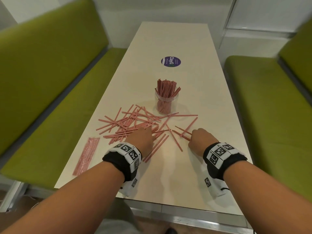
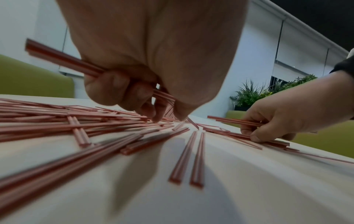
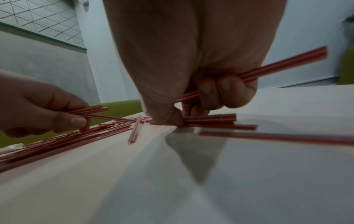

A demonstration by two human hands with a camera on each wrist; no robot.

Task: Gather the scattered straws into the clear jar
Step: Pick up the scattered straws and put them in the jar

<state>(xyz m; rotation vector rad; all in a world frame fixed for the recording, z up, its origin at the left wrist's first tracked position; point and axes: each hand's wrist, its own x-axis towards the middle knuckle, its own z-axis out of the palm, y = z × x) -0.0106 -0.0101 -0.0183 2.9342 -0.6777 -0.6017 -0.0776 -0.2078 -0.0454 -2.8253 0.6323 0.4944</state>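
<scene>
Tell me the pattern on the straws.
Red and white lengthwise stripes on the straws, clearest in the right wrist view.

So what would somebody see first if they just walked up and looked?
Probably the messy heap of red straws spread across the near half of the white table. Just beyond it stands a clear jar already stuffed with upright straws. Both hands are down in the pile, the left hand and the right hand each gripping a few straws.

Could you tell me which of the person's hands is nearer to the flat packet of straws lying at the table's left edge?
Left. The left hand grips straws in the pile just right of the packet; the right hand is farther right, past the pile.
</scene>
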